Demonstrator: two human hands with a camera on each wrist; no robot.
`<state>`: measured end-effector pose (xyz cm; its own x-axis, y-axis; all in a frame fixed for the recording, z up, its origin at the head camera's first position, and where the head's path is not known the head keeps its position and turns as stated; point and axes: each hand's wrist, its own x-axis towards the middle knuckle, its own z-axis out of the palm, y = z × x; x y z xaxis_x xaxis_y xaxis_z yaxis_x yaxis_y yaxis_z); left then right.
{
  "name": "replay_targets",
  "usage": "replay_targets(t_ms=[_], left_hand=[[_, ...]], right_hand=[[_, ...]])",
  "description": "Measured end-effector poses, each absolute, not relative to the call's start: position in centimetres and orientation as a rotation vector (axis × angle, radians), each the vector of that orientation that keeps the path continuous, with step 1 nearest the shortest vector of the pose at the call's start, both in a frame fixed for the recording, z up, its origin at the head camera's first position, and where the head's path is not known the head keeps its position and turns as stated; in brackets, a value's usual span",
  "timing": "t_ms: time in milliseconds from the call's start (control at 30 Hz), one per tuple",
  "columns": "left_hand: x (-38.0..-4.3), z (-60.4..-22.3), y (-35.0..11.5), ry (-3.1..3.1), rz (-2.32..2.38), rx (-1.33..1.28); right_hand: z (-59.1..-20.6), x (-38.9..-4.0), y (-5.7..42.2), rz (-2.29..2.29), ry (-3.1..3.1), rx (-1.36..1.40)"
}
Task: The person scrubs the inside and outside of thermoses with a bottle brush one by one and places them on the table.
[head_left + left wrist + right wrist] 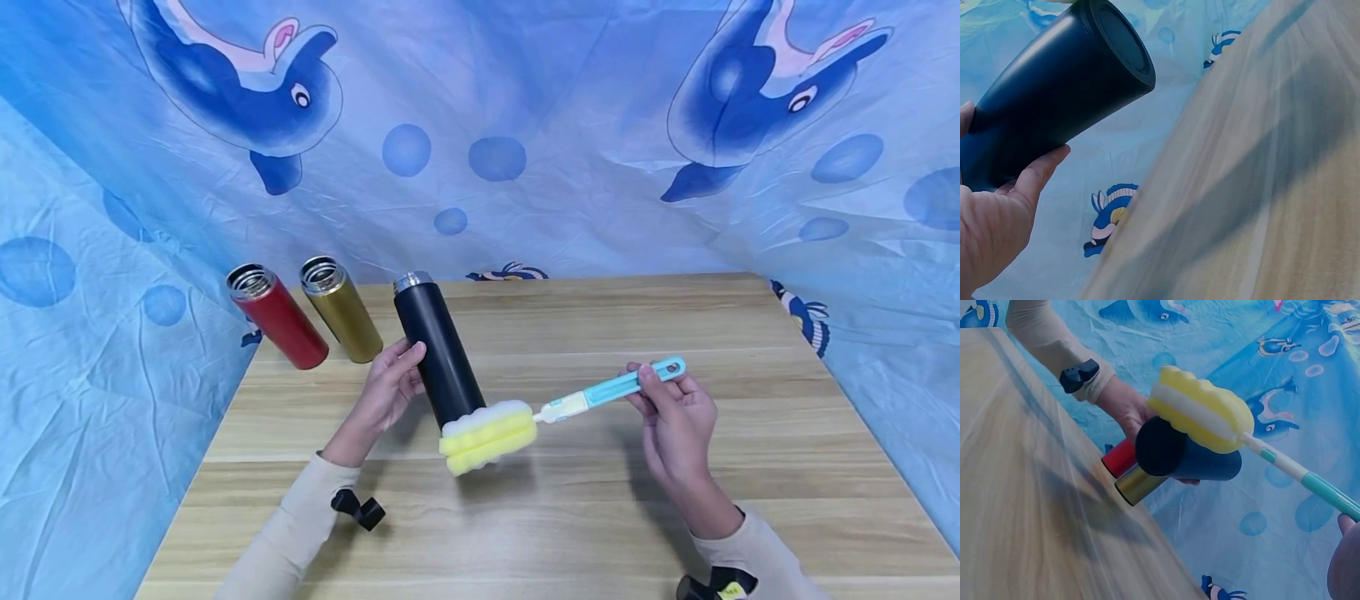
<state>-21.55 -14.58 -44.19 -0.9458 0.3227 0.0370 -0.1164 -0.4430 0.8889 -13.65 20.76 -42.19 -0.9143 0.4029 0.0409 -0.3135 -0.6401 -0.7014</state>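
Observation:
My left hand (392,385) grips a black bottle (441,350) round its side, thumb across the front. The bottle leans with its bare metal neck up and away; in the left wrist view its flat base shows, held over the table. My right hand (678,425) pinches the turquoise handle of a bottle brush (611,390) between thumb and fingers. The brush's yellow and white sponge head (1200,409) points left and overlaps the bottle's lower end in the head view. Both the brush and the bottle are above the tabletop, casting shadows on it.
A red bottle (281,321) and a gold bottle (342,312), both lidless, stand at the table's back left, just beyond the left hand. The wood-grain table (637,317) meets a blue dolphin-print cloth (585,200) at the back and sides.

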Motion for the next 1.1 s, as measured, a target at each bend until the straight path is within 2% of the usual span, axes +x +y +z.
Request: replay_targets(t_ms=[300, 1100], left_hand=[[-21.8, -43.4, -14.5, 1.469, 2.521, 0.232], [-21.0, -42.1, -14.2, 1.441, 2.621, 0.314]], right_hand=[[-43.1, -13.0, 21.5, 2.538, -1.027, -0.099], [-43.7, -14.4, 22.3, 2.522, -1.084, -0.215]])
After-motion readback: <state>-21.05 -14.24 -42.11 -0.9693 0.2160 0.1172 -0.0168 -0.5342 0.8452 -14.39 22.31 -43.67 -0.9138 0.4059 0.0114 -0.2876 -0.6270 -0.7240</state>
